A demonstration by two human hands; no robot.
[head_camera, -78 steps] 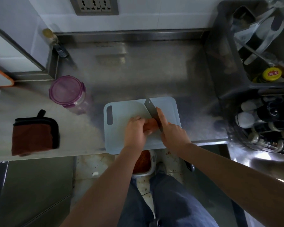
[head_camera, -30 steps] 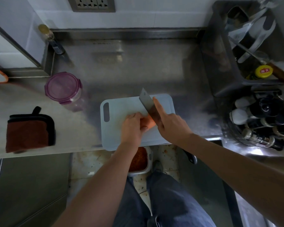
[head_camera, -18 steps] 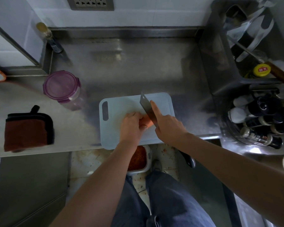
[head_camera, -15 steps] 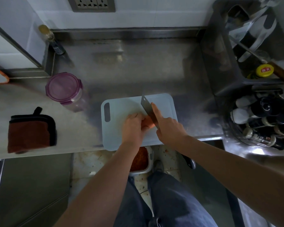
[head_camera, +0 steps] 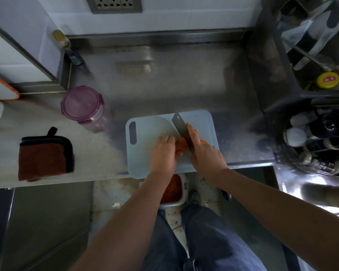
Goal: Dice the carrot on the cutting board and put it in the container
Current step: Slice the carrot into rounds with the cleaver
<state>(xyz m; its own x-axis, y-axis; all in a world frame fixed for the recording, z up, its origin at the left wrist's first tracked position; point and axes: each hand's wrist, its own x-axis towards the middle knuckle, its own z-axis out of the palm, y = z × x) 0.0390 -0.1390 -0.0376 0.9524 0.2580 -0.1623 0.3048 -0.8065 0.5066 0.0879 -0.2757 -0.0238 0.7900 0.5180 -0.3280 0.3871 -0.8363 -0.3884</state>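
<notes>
Now knife [head_camera: 181, 127] is down across carrot [head_camera: 180, 144] on cutting board [head_camera: 145, 133]. Half second back, no orange showed beyond blade; now orange bit [head_camera: 203, 142] lies right of it, probably fresh-cut slice, though right hand [head_camera: 205, 156] hides much. Left hand [head_camera: 163, 152] curled over carrot, pinning it. Right hand wrapped round knife handle, forefinger along spine. Container [head_camera: 185, 189] sits below counter [head_camera: 184, 75] edge, orange dice already inside. More cuts needed before transfer.

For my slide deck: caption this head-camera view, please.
Left hand steadies a carrot on the cutting board; right hand holds a knife against it.
</notes>
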